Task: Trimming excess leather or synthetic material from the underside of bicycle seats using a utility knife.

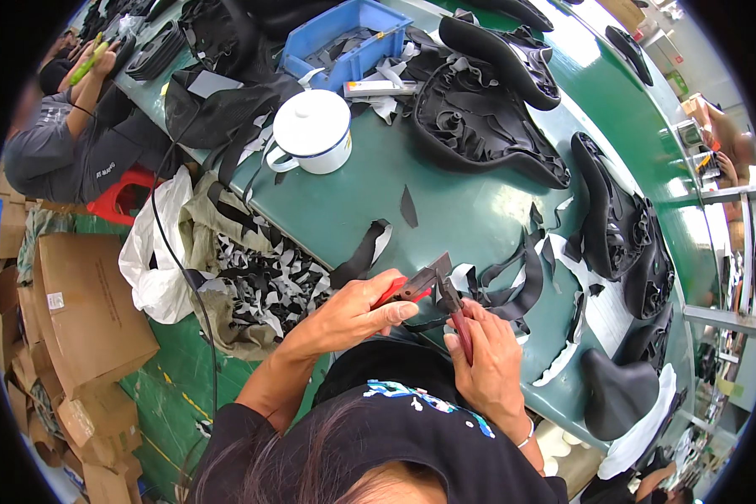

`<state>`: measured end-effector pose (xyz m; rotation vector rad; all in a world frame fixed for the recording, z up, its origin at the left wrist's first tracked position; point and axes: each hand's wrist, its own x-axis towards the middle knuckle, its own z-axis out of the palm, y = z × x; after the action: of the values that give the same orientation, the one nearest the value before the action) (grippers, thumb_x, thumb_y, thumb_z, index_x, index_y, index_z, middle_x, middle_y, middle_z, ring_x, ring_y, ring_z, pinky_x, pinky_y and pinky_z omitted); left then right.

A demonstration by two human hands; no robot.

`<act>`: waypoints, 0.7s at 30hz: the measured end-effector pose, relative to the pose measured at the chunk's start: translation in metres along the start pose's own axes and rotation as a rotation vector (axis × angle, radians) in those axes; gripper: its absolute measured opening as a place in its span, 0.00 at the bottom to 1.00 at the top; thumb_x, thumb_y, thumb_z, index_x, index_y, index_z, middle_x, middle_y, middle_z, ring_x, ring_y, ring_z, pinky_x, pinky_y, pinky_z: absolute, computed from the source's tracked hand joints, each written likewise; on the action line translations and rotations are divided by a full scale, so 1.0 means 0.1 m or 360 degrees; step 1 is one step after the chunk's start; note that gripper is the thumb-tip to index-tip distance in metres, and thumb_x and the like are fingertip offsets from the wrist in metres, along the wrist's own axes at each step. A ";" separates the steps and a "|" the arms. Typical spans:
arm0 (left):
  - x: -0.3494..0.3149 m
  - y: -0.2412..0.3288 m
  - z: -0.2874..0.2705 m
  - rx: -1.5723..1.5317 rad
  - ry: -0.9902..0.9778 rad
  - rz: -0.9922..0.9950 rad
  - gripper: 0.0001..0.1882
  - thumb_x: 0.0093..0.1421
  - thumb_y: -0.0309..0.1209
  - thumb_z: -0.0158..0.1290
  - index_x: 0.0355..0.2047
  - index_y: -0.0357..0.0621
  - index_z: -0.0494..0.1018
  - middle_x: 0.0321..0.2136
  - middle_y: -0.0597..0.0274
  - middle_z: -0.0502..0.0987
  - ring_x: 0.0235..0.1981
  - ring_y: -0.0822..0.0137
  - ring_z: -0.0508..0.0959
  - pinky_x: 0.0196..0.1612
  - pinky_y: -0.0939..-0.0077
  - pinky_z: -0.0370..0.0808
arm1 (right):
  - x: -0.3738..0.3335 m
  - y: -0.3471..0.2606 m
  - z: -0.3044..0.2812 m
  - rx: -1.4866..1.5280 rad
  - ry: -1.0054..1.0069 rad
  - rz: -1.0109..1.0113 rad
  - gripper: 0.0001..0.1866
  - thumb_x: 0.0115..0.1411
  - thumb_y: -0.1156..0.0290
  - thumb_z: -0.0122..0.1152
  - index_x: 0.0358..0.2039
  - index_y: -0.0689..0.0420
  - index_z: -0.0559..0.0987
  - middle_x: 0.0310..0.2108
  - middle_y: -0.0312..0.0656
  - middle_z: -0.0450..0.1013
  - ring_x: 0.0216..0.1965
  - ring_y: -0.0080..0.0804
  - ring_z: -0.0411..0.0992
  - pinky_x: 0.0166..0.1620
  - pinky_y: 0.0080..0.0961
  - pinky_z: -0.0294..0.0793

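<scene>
Red-handled tool: one pair of metal cutting pliers with red handles, held just in front of the person's chest, at the near edge of the green worktop.
Left hand: the left hand has its grip clamped on one red handle, thumb on top.
Right hand: the right hand has its grip clamped on the other handle, fingers curled round it.
Mug: one white enamel mug with a lid and blue rim, well beyond the pliers, to their left.
Saddles: about five black bicycle saddles lie beyond and to the right of the mug; the nearest upturned one shows its ribbed underside, and one smooth-topped saddle sits to the right of the right hand.
Crate: one blue plastic crate, just beyond the mug.
Scraps: many black and white offcut strips, too many to count, touching the pliers' far side.
Other person: one seated person in a grey shirt, well left of the mug.
</scene>
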<state>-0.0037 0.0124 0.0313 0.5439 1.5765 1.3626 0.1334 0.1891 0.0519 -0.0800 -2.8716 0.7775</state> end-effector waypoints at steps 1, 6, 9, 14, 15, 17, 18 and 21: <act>0.00 -0.01 0.00 0.0018 -0.0006 -0.0007 0.24 0.62 0.51 0.50 0.40 0.39 0.67 0.21 0.65 0.69 0.21 0.75 0.70 0.26 0.79 0.68 | 0.00 -0.02 -0.01 0.0001 -0.0007 -0.0004 0.11 0.56 0.69 0.60 0.35 0.63 0.74 0.41 0.50 0.72 0.37 0.46 0.71 0.40 0.37 0.68; 0.01 -0.06 -0.03 -0.0056 -0.0051 -0.0001 0.24 0.62 0.50 0.49 0.39 0.38 0.67 0.21 0.65 0.70 0.21 0.75 0.71 0.25 0.78 0.68 | 0.01 -0.08 -0.01 0.0215 -0.0120 0.0214 0.08 0.56 0.72 0.59 0.31 0.63 0.72 0.30 0.47 0.69 0.29 0.45 0.69 0.31 0.36 0.69; 0.01 -0.07 -0.05 -0.0129 -0.0078 0.0015 0.23 0.63 0.50 0.49 0.39 0.39 0.68 0.22 0.66 0.71 0.21 0.76 0.71 0.25 0.79 0.68 | 0.01 -0.05 -0.01 0.0612 -0.0268 0.0336 0.08 0.57 0.72 0.59 0.30 0.63 0.71 0.27 0.45 0.66 0.26 0.43 0.66 0.29 0.34 0.66; 0.05 -0.09 -0.13 -0.0352 -0.0255 -0.0046 0.22 0.63 0.50 0.48 0.39 0.40 0.68 0.22 0.67 0.71 0.21 0.78 0.72 0.24 0.83 0.68 | 0.00 0.13 0.05 0.1300 -0.0489 0.0384 0.10 0.60 0.70 0.56 0.29 0.63 0.69 0.24 0.42 0.60 0.24 0.34 0.60 0.26 0.29 0.61; 0.05 -0.06 -0.14 -0.0344 -0.0259 -0.0073 0.21 0.64 0.48 0.48 0.38 0.40 0.68 0.22 0.67 0.71 0.21 0.78 0.71 0.23 0.84 0.67 | 0.00 0.15 0.06 0.1468 -0.0569 0.0469 0.11 0.61 0.69 0.54 0.28 0.63 0.68 0.24 0.40 0.59 0.24 0.31 0.59 0.26 0.27 0.60; 0.06 -0.09 -0.18 -0.0340 -0.0260 -0.0091 0.20 0.64 0.47 0.48 0.36 0.40 0.67 0.23 0.67 0.71 0.21 0.77 0.71 0.22 0.85 0.66 | 0.05 0.12 0.05 0.2222 -0.0656 0.0802 0.12 0.61 0.67 0.54 0.28 0.63 0.68 0.23 0.39 0.59 0.23 0.29 0.59 0.26 0.27 0.61; 0.05 -0.18 -0.22 -0.0429 -0.0154 0.0010 0.20 0.64 0.47 0.48 0.37 0.40 0.67 0.23 0.67 0.71 0.21 0.77 0.71 0.22 0.84 0.66 | 0.09 0.11 0.05 0.2981 -0.0735 0.1132 0.14 0.62 0.65 0.54 0.27 0.63 0.68 0.22 0.37 0.60 0.23 0.26 0.59 0.26 0.26 0.61; 0.01 -0.25 -0.26 -0.0491 0.0016 0.0138 0.21 0.63 0.46 0.49 0.43 0.39 0.64 0.24 0.66 0.70 0.21 0.77 0.71 0.22 0.84 0.67 | 0.40 0.18 -0.01 0.1847 -0.0668 0.0907 0.12 0.61 0.65 0.54 0.27 0.61 0.69 0.20 0.33 0.61 0.22 0.23 0.59 0.26 0.24 0.61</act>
<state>-0.0209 -0.0071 0.0058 0.4200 1.3289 1.6390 0.0939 0.2095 0.0496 -0.6373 -2.1928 2.6480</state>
